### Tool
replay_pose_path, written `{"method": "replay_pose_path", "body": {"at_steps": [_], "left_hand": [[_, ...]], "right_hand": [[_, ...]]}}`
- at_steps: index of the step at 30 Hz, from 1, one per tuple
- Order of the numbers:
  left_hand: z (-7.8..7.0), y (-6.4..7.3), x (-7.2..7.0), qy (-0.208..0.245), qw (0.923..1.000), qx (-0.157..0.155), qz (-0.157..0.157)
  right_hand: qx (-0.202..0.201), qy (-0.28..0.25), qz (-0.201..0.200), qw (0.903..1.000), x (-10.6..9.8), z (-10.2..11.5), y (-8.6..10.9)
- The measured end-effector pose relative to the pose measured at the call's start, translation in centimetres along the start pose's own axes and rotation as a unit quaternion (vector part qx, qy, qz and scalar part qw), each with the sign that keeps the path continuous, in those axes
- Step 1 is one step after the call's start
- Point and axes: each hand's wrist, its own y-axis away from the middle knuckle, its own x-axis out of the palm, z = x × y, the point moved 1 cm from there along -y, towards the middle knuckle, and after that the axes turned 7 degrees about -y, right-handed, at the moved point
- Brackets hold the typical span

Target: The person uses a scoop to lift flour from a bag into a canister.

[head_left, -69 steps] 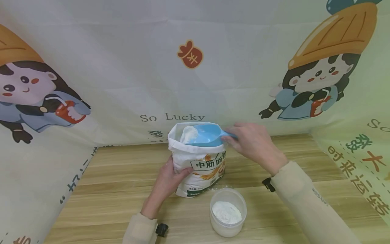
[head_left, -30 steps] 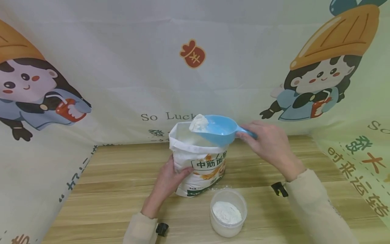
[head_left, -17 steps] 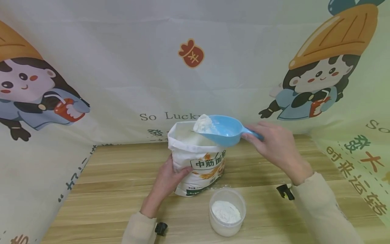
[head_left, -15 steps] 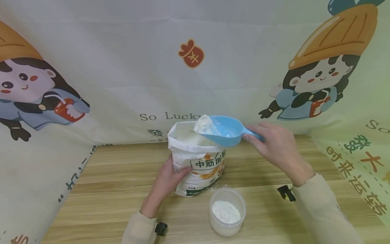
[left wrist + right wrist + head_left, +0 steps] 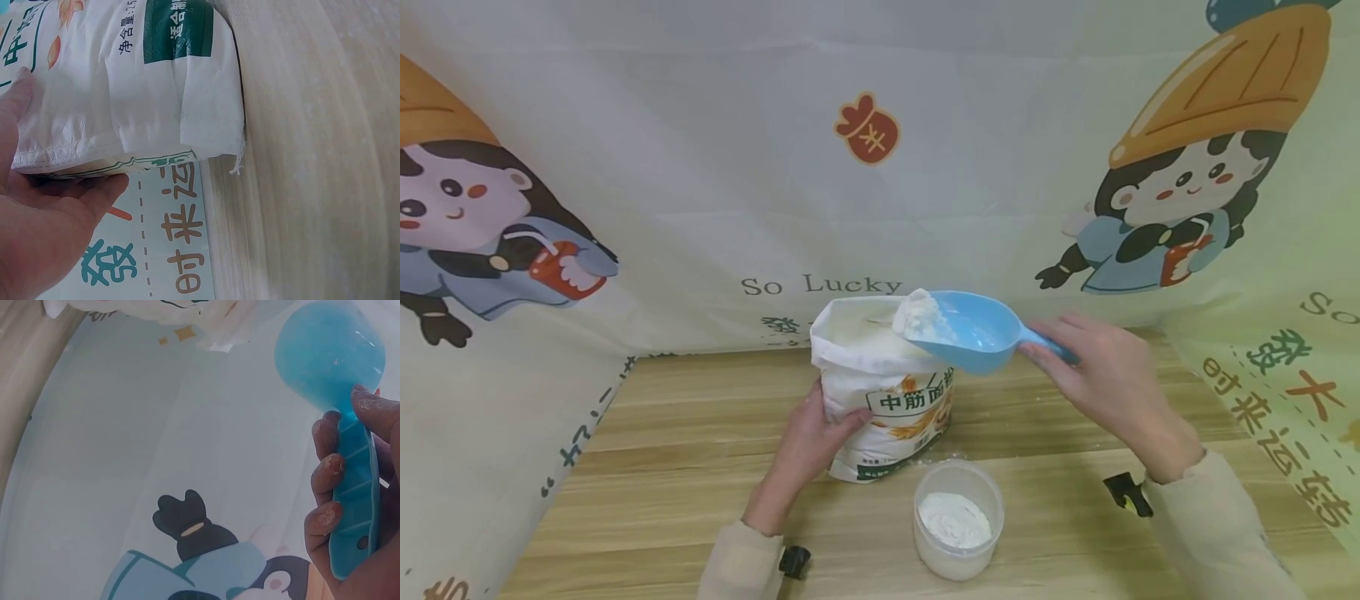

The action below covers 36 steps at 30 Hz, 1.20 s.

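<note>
My right hand (image 5: 1105,367) grips the handle of a blue scoop (image 5: 981,333), its fingers curled round it in the right wrist view. White flour (image 5: 919,315) is heaped at the scoop's front end, over the right side of the bag's mouth. The white flour bag (image 5: 891,417) stands upright on the table with its top rim folded outward. My left hand (image 5: 812,433) holds the bag's left side, thumb on the front and fingers round the side edge. In front of the bag stands a clear round plastic tub (image 5: 958,558), partly filled with white flour (image 5: 953,518).
The wooden table (image 5: 662,475) carries a light dusting of spilled flour (image 5: 936,458) between bag and tub. A printed cloth (image 5: 737,167) hangs close behind the bag and along both sides.
The right hand has raised the loaded blue scoop out of the bag and drawn it to the right, lowering it slightly at the end. The left hand, bag and tub have stayed put.
</note>
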Motion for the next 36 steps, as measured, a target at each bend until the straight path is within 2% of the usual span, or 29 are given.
{"method": "replay_pose_path", "body": {"at_steps": [8, 14, 20, 36], "left_hand": [[0.0, 0.0, 0.0, 0.0, 1.0, -0.005, 0.0], [0.0, 0.0, 0.0, 0.0, 1.0, -0.004, -0.001], [0.1, 0.0, 0.1, 0.001, 1.0, 0.0, -0.001], [0.1, -0.1, 0.1, -0.002, 1.0, -0.005, 0.002]], "right_hand": [[-0.01, -0.008, -0.027, 0.9995, -1.2, -0.3, 1.8], [-0.004, -0.006, -0.029, 0.9996, -2.3, -0.3, 3.1], [-0.017, -0.01, -0.034, 0.9992, -3.4, -0.4, 4.0], [-0.023, -0.02, -0.011, 0.9995, -4.5, -1.1, 6.5]]}}
